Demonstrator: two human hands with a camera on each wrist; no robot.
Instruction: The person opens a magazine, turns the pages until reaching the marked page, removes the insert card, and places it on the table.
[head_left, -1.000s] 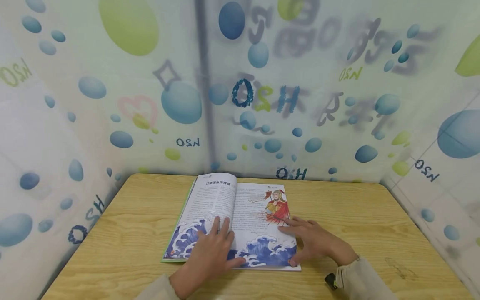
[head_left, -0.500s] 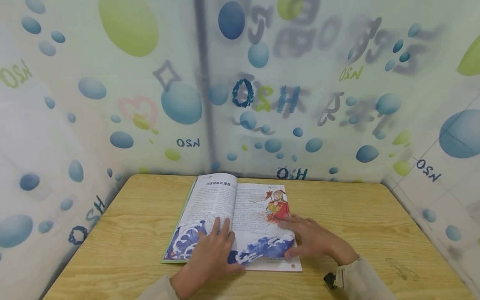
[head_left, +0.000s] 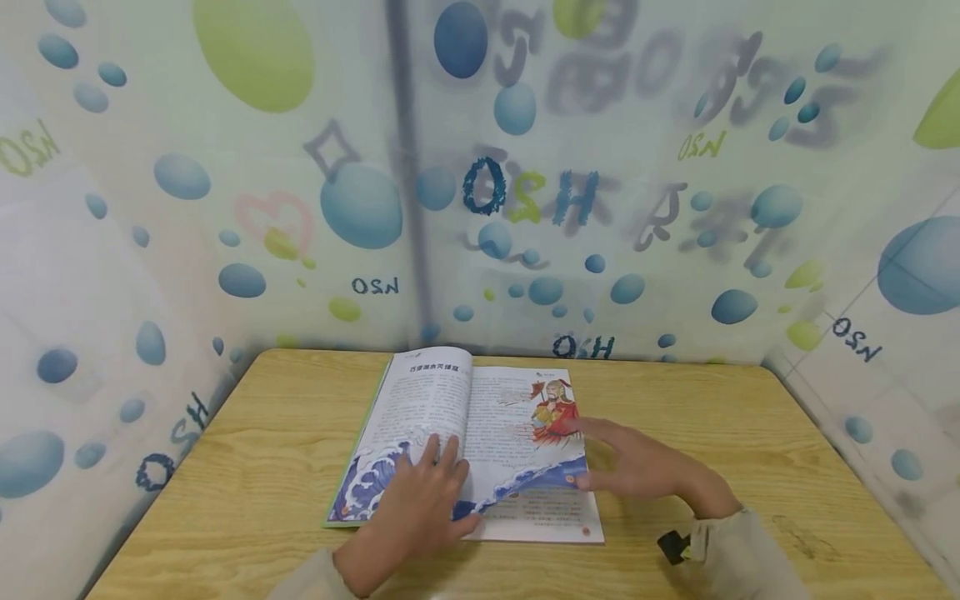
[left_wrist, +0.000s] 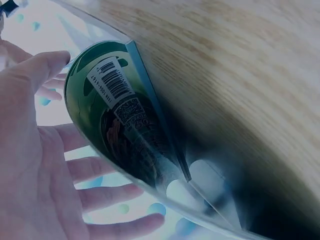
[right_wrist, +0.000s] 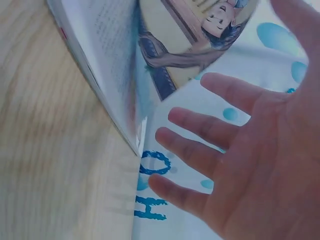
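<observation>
An open illustrated book (head_left: 498,417) lies on the table, text and blue waves on its pages. My left hand (head_left: 420,504) rests across the lower left page near the fold, fingers stretched out. At the right edge is my right hand (head_left: 645,467), its thumb at the lower corner of the right page (head_left: 543,479). That corner is raised and bent upward, baring printed text on the sheet (head_left: 547,517) beneath. In the right wrist view the fingers (right_wrist: 190,147) are spread and straight beside the lifted page (right_wrist: 195,50). The left wrist view shows the green cover (left_wrist: 85,95) with a barcode.
The wooden table (head_left: 712,417) backs onto pale walls (head_left: 637,108) printed with blue and green drops and H2O lettering. A small black item (head_left: 673,547) is at the right sleeve (head_left: 738,550).
The right page's lower corner has risen, uncovering more of the sheet below. My right thumb has moved upward with it, and the hand slightly outward. My left hand has stayed nearly still.
</observation>
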